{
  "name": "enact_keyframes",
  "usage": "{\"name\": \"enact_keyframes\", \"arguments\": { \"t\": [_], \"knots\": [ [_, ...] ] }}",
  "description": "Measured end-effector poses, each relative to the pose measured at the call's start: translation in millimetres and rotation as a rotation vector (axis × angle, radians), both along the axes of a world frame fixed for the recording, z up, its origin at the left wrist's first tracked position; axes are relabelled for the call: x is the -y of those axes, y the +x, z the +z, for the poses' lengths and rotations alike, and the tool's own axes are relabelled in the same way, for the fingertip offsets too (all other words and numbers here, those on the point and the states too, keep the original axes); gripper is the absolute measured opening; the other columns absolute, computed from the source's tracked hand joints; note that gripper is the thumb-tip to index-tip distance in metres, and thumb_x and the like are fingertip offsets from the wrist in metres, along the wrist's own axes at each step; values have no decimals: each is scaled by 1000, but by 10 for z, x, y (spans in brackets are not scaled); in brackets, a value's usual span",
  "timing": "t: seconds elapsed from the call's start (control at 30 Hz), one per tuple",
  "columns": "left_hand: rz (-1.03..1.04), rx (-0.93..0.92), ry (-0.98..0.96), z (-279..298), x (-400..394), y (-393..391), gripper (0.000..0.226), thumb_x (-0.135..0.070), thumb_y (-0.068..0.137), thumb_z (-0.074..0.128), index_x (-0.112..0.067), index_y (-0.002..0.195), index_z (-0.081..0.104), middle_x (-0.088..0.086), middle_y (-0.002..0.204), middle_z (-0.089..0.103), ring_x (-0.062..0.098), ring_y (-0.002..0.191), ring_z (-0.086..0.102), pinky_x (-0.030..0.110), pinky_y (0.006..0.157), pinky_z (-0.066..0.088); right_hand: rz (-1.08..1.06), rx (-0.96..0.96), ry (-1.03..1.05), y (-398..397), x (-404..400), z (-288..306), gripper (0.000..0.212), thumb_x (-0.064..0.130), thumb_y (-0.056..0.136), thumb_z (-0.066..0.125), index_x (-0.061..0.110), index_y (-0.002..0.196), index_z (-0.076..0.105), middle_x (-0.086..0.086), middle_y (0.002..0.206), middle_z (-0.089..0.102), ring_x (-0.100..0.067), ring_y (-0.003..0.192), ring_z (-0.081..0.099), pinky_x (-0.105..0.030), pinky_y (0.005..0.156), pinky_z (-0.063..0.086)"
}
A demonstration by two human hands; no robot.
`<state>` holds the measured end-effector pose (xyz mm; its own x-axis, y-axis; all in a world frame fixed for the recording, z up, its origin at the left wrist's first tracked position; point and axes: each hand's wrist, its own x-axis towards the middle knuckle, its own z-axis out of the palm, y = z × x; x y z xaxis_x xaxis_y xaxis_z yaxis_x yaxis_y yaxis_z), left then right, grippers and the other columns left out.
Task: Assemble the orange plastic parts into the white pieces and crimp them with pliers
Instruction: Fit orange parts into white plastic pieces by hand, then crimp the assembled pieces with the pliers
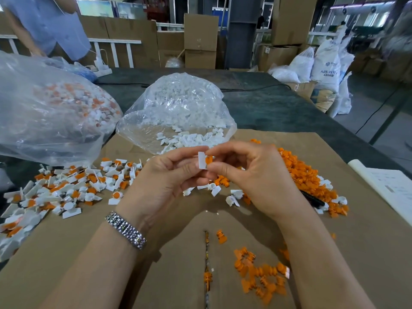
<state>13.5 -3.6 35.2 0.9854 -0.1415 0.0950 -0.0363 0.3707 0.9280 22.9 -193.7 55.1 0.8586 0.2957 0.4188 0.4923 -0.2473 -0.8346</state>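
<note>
Cardboard sheet (pixel 278 139): work surface. Above its centre, left hand (pixel 162 181) pinches white piece (pixel 202 160); right hand (pixel 252 172) pinches orange part (pixel 209 159) against it. Risk: skewed insertion, the orange part slipping onto the cardboard.

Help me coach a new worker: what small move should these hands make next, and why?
Probably press the orange part fully into the white piece. The left hand grips the white piece while the right hand pinches the orange part against it, and orange shows beside the white edge, so it looks not yet seated. Crimping would come after.
</note>
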Motion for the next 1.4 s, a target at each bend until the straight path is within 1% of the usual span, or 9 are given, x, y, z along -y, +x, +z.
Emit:
{"name": "enact_keyframes", "arguments": {
  "t": [0.43,0.57,0.63,0.7,0.83,1.0,1.13,1.27,1.4],
  "knots": [
    [76,-61,4,-17,26,6,10,-5,74,76,-3,75,66,18,76,73,24,70,74,25,65,60,-44,99,-184,0,-75,-41,21,15,86,80,18,106,75,4,91,69,-11,85,66,-24,78,56],
    [55,-76,-6,-9,10,15,8,-8,75,75,-11,70,70,21,96,76,30,85,77,22,64,59,-166,-5,-88,47,45,9,25,40,87,76,28,108,74,12,93,72,-3,88,68,-20,78,57],
    [48,-99,-29,-15,-11,30,4,-11,76,76,-10,74,73,20,106,76,31,92,77,22,64,59,-433,-30,-335,132,168,-16,34,51,91,67,29,116,68,15,106,68,-1,97,63,-22,83,54],
    [69,-130,-68,-21,-52,47,7,-13,71,81,-10,76,78,15,103,77,29,95,76,21,61,59,-606,-201,-709,189,270,-72,47,55,92,63,21,125,59,0,124,58,-18,115,56,-42,96,50],
    [91,-132,-39,-22,-101,71,13,-23,65,86,-17,74,80,5,86,76,20,81,77,20,54,56,-640,-436,-1026,219,332,-161,46,50,92,65,12,117,54,-10,119,56,-33,116,51,-52,100,43],
    [71,-106,7,-21,-89,56,9,-21,72,84,-15,76,79,9,85,75,24,82,77,20,55,56,-615,-383,-995,229,346,-191,40,40,94,63,17,72,38,-1,75,42,-26,83,48,-38,74,37],
    [98,-88,22,-9,-83,46,6,-20,76,81,-16,73,77,10,83,74,25,82,77,20,57,56,-592,-306,-821,227,355,-150,37,35,99,55,15,69,45,-3,66,45,-19,60,43,-31,53,28],
    [115,-89,23,-9,-80,40,9,-21,76,81,-14,76,77,10,84,74,25,82,76,20,57,56,-361,-355,-370,131,327,68,33,38,100,56,17,76,64,-10,67,65,-21,59,60,-27,52,45],
    [121,-68,-3,-6,-60,42,20,-21,77,80,-7,87,71,9,84,74,24,81,76,21,57,56,-1,-398,-403,-13,185,115,22,38,96,65,18,88,70,0,79,76,-14,73,73,-30,70,57]
  ]
}}
